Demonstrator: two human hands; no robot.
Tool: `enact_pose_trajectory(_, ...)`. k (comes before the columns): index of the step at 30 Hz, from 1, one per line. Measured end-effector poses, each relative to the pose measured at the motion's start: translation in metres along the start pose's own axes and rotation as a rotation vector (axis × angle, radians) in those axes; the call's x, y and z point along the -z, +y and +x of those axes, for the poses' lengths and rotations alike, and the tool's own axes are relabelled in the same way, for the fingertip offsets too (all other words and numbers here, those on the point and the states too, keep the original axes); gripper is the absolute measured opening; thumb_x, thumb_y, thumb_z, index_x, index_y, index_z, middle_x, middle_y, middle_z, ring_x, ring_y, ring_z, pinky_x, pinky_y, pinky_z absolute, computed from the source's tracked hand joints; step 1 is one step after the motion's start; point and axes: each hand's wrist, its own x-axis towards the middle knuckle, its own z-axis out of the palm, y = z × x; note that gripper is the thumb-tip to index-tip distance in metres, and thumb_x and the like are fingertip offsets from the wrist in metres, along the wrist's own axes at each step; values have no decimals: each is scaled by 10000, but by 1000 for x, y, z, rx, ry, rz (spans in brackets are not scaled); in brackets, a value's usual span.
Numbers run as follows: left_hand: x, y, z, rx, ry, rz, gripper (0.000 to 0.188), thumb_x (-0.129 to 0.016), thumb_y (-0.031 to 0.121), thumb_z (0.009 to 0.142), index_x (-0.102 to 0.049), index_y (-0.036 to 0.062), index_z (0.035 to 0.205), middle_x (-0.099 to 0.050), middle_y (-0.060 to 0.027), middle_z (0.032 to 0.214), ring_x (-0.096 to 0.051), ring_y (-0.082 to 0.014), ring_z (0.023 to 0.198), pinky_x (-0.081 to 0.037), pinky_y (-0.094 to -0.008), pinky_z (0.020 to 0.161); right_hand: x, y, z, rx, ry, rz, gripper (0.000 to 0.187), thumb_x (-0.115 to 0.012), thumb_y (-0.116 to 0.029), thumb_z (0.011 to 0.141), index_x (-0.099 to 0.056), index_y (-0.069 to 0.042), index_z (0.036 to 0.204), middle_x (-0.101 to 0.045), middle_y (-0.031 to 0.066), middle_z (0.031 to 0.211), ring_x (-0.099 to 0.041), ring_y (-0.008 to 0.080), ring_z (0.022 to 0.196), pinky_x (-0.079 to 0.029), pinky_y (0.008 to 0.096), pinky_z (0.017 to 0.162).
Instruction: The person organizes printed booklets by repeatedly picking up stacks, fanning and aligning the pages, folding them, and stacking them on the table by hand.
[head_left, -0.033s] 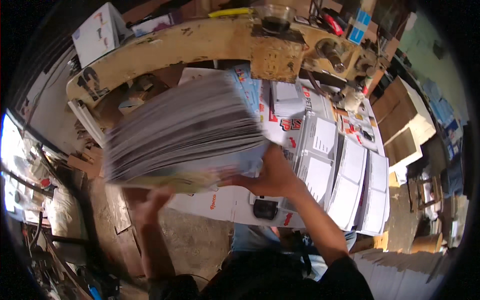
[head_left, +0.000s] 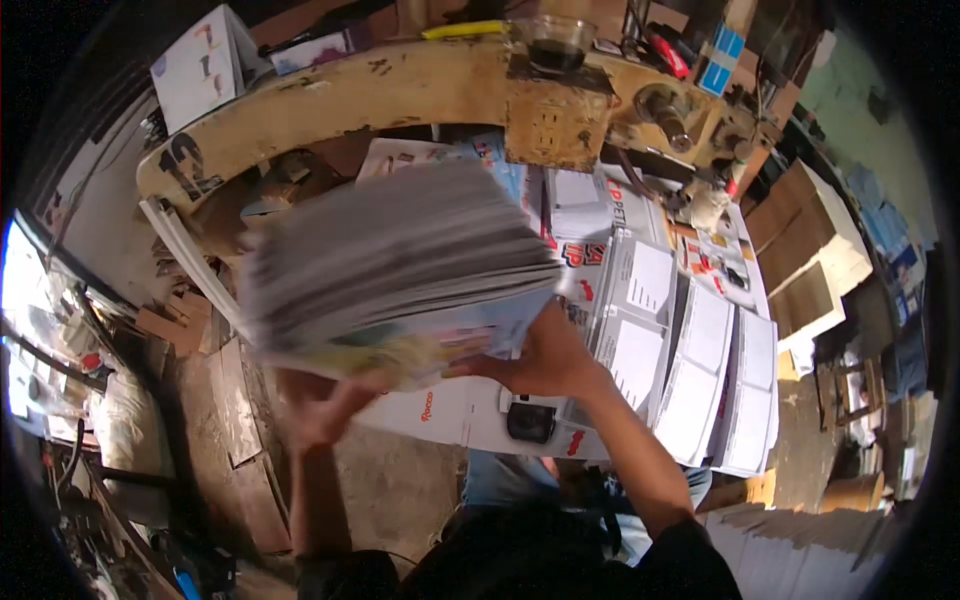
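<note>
A thick stack of printed sheets (head_left: 400,250) is held tilted above the left part of the table. Its many grey-white edges are blurred, and a colourful printed sheet shows on the side nearest me. My right hand (head_left: 545,355) grips the near right corner, with the thumb across the printed face. At the lower left, my left hand (head_left: 325,405) is closed on the near edge, its fingers partly hidden beneath the stack. To the right of the stack lie several piles of white printed sheets (head_left: 695,365). A small black object (head_left: 531,420) rests near the table's front edge.
A worn yellow machine beam (head_left: 340,95) spans the back, carrying a glass bowl of dark liquid (head_left: 555,45). Printed paper (head_left: 425,415) covers the table. Cardboard boxes (head_left: 815,250) stand at the right, and wooden planks (head_left: 240,400) at the left.
The stack has shifted slightly to the right, and its left side has moved with my left hand. My right hand keeps its grip at the right corner.
</note>
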Motion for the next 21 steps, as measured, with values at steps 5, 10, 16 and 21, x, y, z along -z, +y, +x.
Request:
enact_pose_trajectory(5, -28, -13, -20, 256, -128, 68, 664, -855, 145, 712, -509, -73, 1236, -678, -158, 991, -680, -223, 891, -585, -342, 728, 4, 28, -23, -233, -243, 55, 1140, -933, -318, 591, -309, 30, 1480, -419, 231, 1480, -448, 357, 1332, -314, 421, 1143)
enact_pose_trajectory(10, -22, -74, -72, 255, -21, 19, 811, -826, 184, 772, -361, -28, 1402, -555, -198, 1261, -623, -232, 1062, -560, -364, 853, -33, 64, -44, -140, 110, 447, 1006, -608, -544, 848, -146, 15, 1546, -239, 171, 1591, -276, 274, 1443, -210, 388, 1181)
enact_pose_trajectory(16, -16, -87, -77, 691, -191, -67, 792, -654, 387, 929, -214, 71, 1506, -344, -222, 1450, -381, -306, 1378, -479, -393, 1019, 14, -1, 27, -28, 140, 681, 676, -280, -414, 1055, -146, 37, 1539, -187, 178, 1611, -147, 245, 1495, -129, 379, 1209)
enact_pose_trajectory(21, -41, -54, -68, 404, -247, -12, 796, -698, 364, 884, -268, 28, 1462, -392, -222, 1417, -426, -315, 1327, -467, -405, 1023, 38, -113, 93, 625, 241, -408, 823, -465, -501, 994, -248, 149, 1449, -297, 367, 1491, -358, 447, 1388, -287, 485, 1159)
